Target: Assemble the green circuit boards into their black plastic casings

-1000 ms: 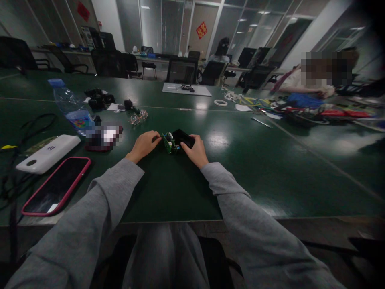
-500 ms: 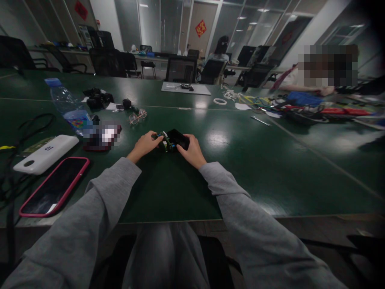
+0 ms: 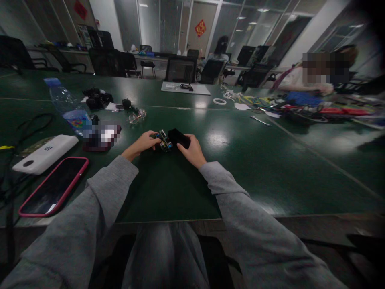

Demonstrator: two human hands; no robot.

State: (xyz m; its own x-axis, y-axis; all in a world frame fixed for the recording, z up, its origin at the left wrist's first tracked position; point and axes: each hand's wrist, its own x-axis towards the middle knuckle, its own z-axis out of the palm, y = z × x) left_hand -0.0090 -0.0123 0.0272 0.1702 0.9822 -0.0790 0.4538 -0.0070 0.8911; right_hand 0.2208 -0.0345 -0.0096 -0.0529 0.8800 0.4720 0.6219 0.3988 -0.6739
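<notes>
My left hand [image 3: 146, 141] is closed on a small green circuit board [image 3: 165, 142] with metal and blue parts, thumb on top. My right hand [image 3: 193, 151] grips a black box-like case [image 3: 178, 137], its thumb along the near side. Board and case sit side by side just above the green table [image 3: 168, 188]; whether they touch, I cannot tell. My palms hide the outer ends of both.
At left lie a pink-cased phone [image 3: 54, 186], a white power bank [image 3: 46, 154], a plastic bottle [image 3: 67, 106] and black cables. Glasses [image 3: 137, 116] rest farther back. Tangled cables [image 3: 313, 106] cover the right, where a person sits. A pen-like metal tool [image 3: 260, 121] lies nearer.
My left hand has shifted slightly left, and the circuit board has turned and drawn a little away from the black case. My right hand stays nearly still.
</notes>
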